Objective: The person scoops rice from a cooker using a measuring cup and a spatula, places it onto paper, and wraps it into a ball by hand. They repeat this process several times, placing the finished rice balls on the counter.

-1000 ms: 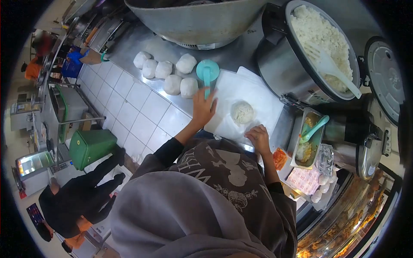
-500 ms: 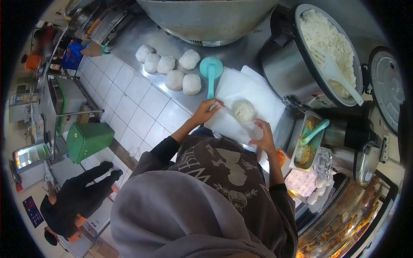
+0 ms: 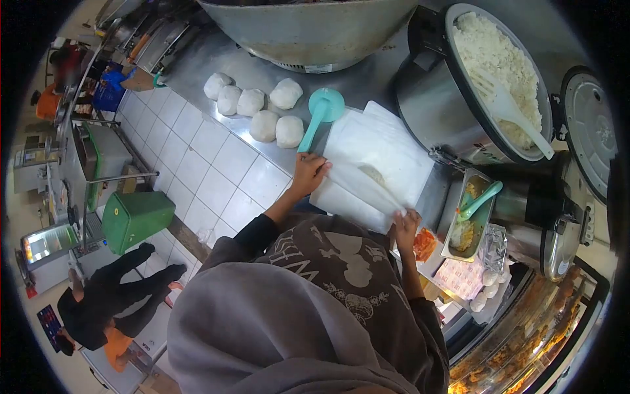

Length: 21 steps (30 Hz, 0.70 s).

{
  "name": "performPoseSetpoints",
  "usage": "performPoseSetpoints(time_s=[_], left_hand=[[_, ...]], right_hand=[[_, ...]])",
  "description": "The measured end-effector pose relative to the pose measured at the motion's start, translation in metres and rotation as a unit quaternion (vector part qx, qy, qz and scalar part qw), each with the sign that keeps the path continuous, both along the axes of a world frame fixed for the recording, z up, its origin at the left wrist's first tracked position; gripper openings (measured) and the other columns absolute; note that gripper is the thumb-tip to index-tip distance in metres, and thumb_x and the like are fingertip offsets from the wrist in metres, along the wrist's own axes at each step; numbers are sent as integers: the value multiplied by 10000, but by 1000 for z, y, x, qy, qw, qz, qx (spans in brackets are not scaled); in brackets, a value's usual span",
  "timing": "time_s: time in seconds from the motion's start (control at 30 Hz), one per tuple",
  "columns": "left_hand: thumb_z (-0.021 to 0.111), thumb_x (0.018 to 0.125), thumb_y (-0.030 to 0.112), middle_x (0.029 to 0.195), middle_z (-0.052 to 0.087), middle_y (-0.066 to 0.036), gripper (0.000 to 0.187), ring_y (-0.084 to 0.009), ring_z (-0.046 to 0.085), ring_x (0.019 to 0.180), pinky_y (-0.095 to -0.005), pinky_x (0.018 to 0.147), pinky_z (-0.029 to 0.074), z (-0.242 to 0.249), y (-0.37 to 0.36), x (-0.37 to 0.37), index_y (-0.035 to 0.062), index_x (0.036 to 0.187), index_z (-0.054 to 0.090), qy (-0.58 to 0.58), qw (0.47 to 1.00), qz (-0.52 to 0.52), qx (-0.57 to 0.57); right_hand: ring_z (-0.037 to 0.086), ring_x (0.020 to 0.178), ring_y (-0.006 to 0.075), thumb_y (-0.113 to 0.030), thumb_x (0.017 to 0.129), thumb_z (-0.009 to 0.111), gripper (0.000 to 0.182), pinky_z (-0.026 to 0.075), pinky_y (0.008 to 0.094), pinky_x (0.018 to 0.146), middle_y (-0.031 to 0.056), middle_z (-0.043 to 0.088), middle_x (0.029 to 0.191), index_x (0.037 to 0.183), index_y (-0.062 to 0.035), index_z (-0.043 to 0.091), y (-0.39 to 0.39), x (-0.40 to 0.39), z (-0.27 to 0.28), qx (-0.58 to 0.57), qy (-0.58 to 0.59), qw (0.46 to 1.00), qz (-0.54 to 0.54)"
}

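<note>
A sheet of white wrapping paper (image 3: 357, 184) is held up by its near edge, stretched between my two hands. My left hand (image 3: 310, 173) pinches its left corner, close below the handle of a teal scoop (image 3: 326, 104). At the right corner, my right hand (image 3: 406, 226) has its fingers closed on the paper. Behind the raised edge, a mound of rice (image 3: 373, 173) is mostly hidden by the fold. More white sheets (image 3: 403, 154) lie flat beneath it. Several paper-wrapped rice balls (image 3: 264, 125) sit left of the scoop.
A large pot (image 3: 308, 36) stands at the back of the steel counter. On the right are an open rice cooker (image 3: 433, 98) with a white paddle (image 3: 512, 115), a metal food tray (image 3: 457, 246) with a teal spoon (image 3: 482, 199), and a lit food display (image 3: 525, 335). Another person (image 3: 105, 295) stands at left.
The near edge of the paper has been lifted over the rice mound, covering most of it. My right hand has closed on the corner. The scoop's handle has swung left.
</note>
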<state>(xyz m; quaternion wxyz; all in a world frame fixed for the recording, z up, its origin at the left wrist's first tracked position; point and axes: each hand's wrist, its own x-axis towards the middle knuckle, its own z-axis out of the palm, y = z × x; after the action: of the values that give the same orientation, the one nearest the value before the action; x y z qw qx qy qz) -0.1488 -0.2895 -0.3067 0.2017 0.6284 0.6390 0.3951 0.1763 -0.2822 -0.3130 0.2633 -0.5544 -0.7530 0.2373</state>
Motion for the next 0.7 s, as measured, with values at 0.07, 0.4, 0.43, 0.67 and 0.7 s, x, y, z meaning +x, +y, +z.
performPoseSetpoints(time_s=[0.07, 0.4, 0.43, 0.67, 0.7], left_hand=[[574, 769, 151, 661, 540, -48, 88, -199, 498, 700, -398, 749, 311, 4, 6, 10, 77, 724, 560, 157, 986, 49, -25], [538, 740, 189, 1213, 462, -49, 487, -204, 429, 1127, -371, 986, 311, -3, -20, 54, 87, 1207, 448, 281, 893, -328, 128], [534, 748, 190, 1242, 442, -40, 497, -198, 414, 1145, -371, 995, 303, -3, -20, 61, 90, 1225, 433, 289, 894, -318, 124], [460, 784, 178, 1334, 365, -15, 514, -187, 387, 1183, -381, 973, 324, 15, -21, 76, 116, 1286, 368, 301, 917, -253, 64], [460, 784, 178, 1334, 365, -15, 514, -187, 387, 1183, -381, 973, 324, 14, -21, 77, 116, 1286, 368, 299, 918, -253, 63]], right_hand=[[475, 755, 230, -231, 792, 584, 162, 283, 364, 761, 69, 509, 644, 806, -78, 636, 13, -4, -13, 41, 11, 999, -8], [421, 680, 65, -7, 742, 598, 261, 356, 213, 622, -27, 475, 711, 994, -76, 592, 29, -13, 26, -164, 219, 962, -7], [454, 711, 94, 18, 734, 578, 266, 382, 231, 655, 7, 508, 785, 990, -56, 583, 32, -11, 24, -166, 192, 967, -16], [471, 993, 351, 83, 707, 448, 362, 358, 404, 884, 188, 524, 1035, 1053, -4, 511, 107, -60, 32, 27, -7, 995, 93], [461, 1006, 357, 31, 759, 475, 304, 361, 401, 885, 189, 513, 1059, 1061, 12, 501, 123, -74, 25, 66, -39, 991, 113]])
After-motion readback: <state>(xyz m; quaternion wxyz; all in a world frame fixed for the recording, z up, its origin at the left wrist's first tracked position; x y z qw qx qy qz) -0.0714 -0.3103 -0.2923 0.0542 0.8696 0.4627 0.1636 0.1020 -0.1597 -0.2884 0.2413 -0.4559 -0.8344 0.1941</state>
